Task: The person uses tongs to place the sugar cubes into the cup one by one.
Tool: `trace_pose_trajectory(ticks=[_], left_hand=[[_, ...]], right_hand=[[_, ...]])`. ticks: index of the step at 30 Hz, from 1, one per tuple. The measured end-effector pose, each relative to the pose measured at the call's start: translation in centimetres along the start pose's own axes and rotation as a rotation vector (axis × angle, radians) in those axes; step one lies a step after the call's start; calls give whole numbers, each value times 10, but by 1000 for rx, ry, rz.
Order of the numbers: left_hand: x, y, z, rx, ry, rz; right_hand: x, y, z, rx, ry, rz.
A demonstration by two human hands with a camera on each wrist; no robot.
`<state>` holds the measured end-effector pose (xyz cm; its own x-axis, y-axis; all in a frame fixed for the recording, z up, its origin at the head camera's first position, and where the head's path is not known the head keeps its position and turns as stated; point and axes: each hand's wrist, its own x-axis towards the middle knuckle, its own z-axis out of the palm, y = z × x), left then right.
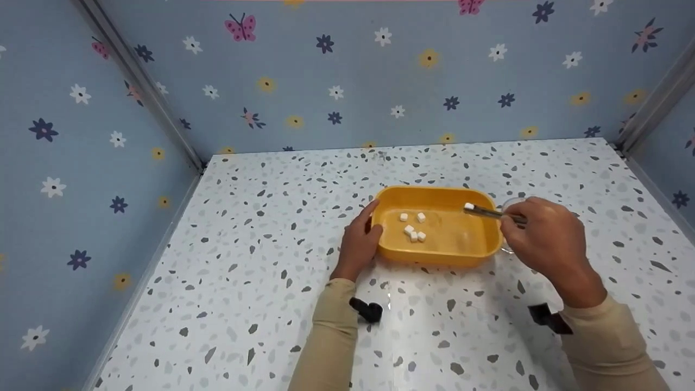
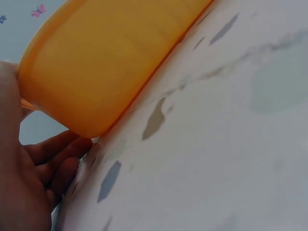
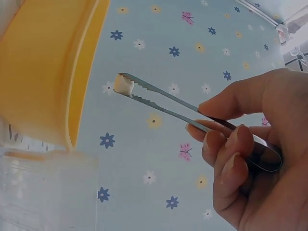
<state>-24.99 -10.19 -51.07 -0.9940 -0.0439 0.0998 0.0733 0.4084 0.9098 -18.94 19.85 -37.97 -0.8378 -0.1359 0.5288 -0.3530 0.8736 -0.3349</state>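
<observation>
My left hand (image 1: 358, 241) grips the left end of a yellow plastic tub (image 1: 429, 258), thumb at the rim and several fingers low along its outside (image 2: 57, 159). In my right hand (image 1: 548, 239) is a pair of small metal tongs (image 3: 166, 106), pinched between thumb and fingers. Their serrated tips hold one white cube (image 3: 123, 85), which hangs over the right part of the tub in the head view. Several more white cubes (image 1: 414, 237) lie loose on the tub's floor, towards its left side. Partly hidden behind my right hand stands a clear container (image 3: 48, 192), close against the tub's right end.
The tub stands on a white speckled tabletop (image 1: 260, 228). Blue walls (image 1: 369, 70) with flowers and butterflies enclose the table at the back and both sides. A black wrist mount (image 1: 368, 310) juts from each sleeve.
</observation>
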Motion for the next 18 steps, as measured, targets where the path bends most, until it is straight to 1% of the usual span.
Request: trace_pose_trajectory(ticks=[8, 12, 18], left_hand=[[0, 0, 1, -4, -3, -18], [0, -1, 1, -6, -1, -24], [0, 1, 0, -2, 3, -4]], right_hand=[[1, 5, -5, -14, -3, 36], [2, 8, -8, -13, 5, 36], [3, 12, -14, -13, 18, 42]])
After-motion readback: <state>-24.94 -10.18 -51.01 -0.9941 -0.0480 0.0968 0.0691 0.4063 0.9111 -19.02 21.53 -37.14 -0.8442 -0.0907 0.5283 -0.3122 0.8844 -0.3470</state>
